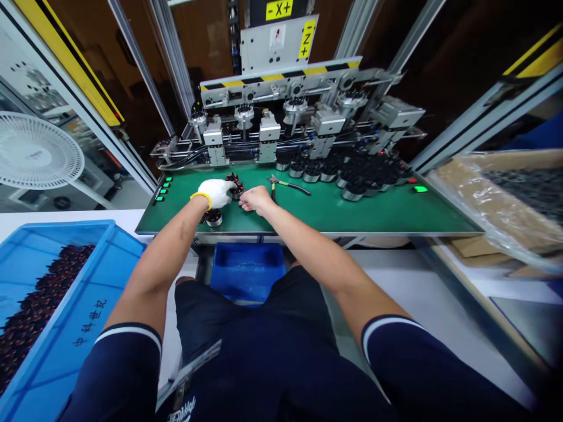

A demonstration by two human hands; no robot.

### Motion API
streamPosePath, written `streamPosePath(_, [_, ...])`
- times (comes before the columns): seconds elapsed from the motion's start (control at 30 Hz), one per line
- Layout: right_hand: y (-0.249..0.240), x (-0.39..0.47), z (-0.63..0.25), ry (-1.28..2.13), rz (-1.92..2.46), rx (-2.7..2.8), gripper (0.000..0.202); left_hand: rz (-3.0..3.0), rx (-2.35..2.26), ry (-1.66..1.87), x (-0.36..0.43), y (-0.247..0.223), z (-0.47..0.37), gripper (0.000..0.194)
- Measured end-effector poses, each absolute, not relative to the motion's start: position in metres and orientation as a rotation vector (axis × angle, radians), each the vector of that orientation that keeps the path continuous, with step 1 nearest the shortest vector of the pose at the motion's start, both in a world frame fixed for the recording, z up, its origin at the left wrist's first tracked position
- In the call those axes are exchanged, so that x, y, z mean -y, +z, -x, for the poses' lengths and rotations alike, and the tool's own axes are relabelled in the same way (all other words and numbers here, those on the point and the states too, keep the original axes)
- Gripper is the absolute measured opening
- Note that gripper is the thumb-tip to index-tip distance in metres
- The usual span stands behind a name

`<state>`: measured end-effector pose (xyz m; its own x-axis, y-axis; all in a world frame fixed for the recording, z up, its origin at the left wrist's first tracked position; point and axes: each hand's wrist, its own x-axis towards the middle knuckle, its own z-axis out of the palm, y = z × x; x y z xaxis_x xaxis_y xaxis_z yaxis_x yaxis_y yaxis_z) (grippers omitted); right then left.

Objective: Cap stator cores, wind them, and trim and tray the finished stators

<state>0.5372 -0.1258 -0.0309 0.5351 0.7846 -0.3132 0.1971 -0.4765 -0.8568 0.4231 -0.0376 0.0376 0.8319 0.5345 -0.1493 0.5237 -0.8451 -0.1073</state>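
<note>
My left hand (pixel 214 194), in a white glove with a yellow cuff, has its fingers closed on a small motor stator (pixel 236 189) with black and copper-coloured windings. Beside it, my bare right hand (pixel 257 200) has curled fingers pinched together at the stator's right side; what they hold, if anything, is too small to make out. Another stator with a silver rim (pixel 214 218) sits below my left wrist on the green work surface (pixel 316 214). Just beyond my right hand lies a pair of cutting pliers (pixel 288 185) with spread dark handles.
Several silver-rimmed black motor parts (pixel 353 189) crowd the surface at right. A machine fixture with clamps (pixel 269 132) spans the back. A blue crate (pixel 109 258) of copper-wound parts stands left, a blue bin (pixel 248 266) below, and a plastic-lined carton (pixel 497 199) right.
</note>
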Motion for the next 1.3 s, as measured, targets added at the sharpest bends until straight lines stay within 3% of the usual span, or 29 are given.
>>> streamPosePath(0.1, [-0.037,0.136,-0.538,0.918,1.969,0.872,0.024,2.901,0.878,0.258,0.036,0.027,-0.427,0.058])
streamPosePath(0.23, [-0.041,0.156,-0.543,0.965,1.899,1.039,0.006,2.846,0.983,0.299,0.029,0.024,-0.418,0.056])
streamPosePath(0.37, [-0.036,0.165,-0.552,1.064,1.815,1.122,0.017,2.831,1.047,0.352,0.021,0.027,-0.407,0.055])
streamPosePath(0.53, [-0.027,0.152,-0.575,1.141,1.796,0.967,0.008,2.892,0.991,0.435,0.007,0.054,-0.394,0.049])
streamPosePath(0.7, [-0.021,0.115,-0.567,1.068,1.750,0.678,0.027,2.909,1.015,0.312,0.001,0.071,-0.414,0.052])
streamPosePath(0.93, [-0.020,0.092,-0.542,1.006,1.691,0.544,0.033,2.968,0.899,0.480,0.020,0.040,-0.448,0.054])
streamPosePath(1.13, [-0.021,0.092,-0.548,0.998,1.741,0.544,0.037,2.905,0.836,0.373,0.030,0.050,-0.443,0.037])
streamPosePath(1.2, [-0.023,0.096,-0.549,1.001,1.786,0.575,0.036,2.834,0.876,0.258,0.030,0.054,-0.445,0.045])
streamPosePath(1.3, [-0.025,0.107,-0.548,0.998,1.856,0.659,0.032,2.794,0.851,0.155,0.026,0.053,-0.453,0.075])
